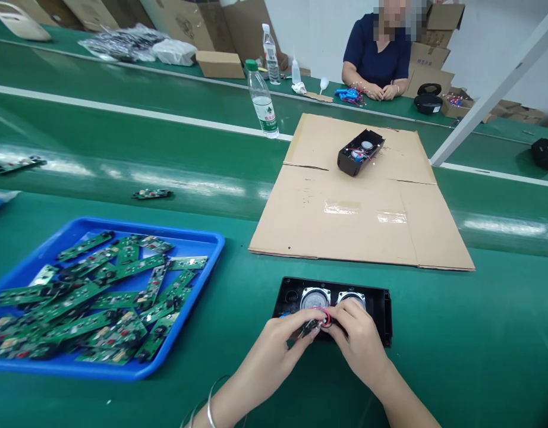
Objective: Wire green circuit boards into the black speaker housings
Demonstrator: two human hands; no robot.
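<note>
Your L hand [279, 343] pinches a small dark part [308, 328], your R hand [359, 333] pinches red wire [328, 319], both over black spkr housing [375, 306], lower ctr of frame.

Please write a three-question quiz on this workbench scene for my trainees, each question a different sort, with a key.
1. Multiple choice: what lies in the blue tray?
A) Bottle caps
B) Circuit boards
C) Screws

2. True or false: the far case lies in the blue tray.

3. Count: how many round speakers show in the near case, by the left hand and right hand?

Key:
1. B
2. False; it lies on the cardboard.
3. Two
</note>
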